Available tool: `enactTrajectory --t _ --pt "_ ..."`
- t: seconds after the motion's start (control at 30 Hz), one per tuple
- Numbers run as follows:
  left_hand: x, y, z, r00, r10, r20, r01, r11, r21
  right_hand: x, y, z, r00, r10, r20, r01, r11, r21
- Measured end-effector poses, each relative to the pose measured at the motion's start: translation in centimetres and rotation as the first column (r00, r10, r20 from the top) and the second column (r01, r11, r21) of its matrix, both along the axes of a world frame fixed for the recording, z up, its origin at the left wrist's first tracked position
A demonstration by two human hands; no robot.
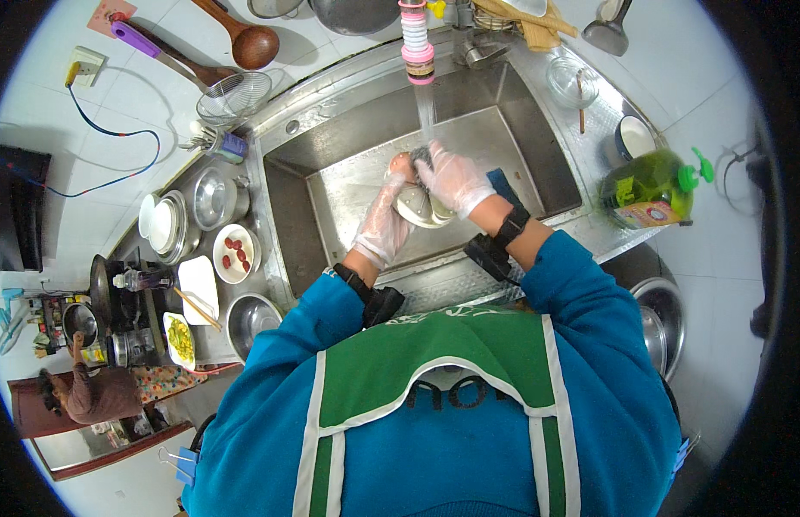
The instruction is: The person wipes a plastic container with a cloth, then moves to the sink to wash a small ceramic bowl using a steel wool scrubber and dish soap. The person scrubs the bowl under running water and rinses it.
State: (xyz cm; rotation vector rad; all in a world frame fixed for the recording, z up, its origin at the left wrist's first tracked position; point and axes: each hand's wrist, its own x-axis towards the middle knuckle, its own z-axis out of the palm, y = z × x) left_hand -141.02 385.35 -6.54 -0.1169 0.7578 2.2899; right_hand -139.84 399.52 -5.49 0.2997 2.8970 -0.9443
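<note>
In the sink, my left hand point(382, 220), in a clear plastic glove, grips a tan rounded object point(400, 164) whose kind I cannot make out. My right hand point(456, 179), gloved the same way, presses a dark grey scouring pad point(422, 156) against or close beside that object. Just under both hands is a pale dish point(414, 208), partly hidden by them; whether a finger touches it is unclear. Water streams from a pink-and-white tap filter point(417, 55) onto the area by my right fingers. The steel sink basin point(355, 239) surrounds all this.
Left counter: a bowl of red fruits point(237, 253), steel bowls point(251, 323), a white tray point(198, 291) with chopsticks, and a food plate point(180, 341). Right: a green detergent bottle point(645, 187), an enamel cup point(634, 137), a glass bowl point(572, 82). Another person point(103, 394) stands at the stove.
</note>
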Motion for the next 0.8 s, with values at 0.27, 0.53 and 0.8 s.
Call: enactTrajectory --t 0.27,0.53,0.8 --pt "-0.1 -1.0 -1.3 0.992 -0.05 -0.119 0.011 0.95 -0.314 -1.2 -0.1 0.1 0.998 -0.057 -0.014 0.058 0.998 0.01" --pt "0.0 -1.2 -2.9 0.991 -0.023 -0.134 -0.043 0.883 -0.467 -2.1 -0.2 -1.7 0.997 -0.072 -0.024 0.072 0.997 0.012" --pt "-0.7 -0.9 -2.6 0.989 -0.085 -0.125 0.027 0.914 -0.406 -2.8 0.4 -2.3 0.993 -0.113 0.043 0.115 0.993 -0.036"
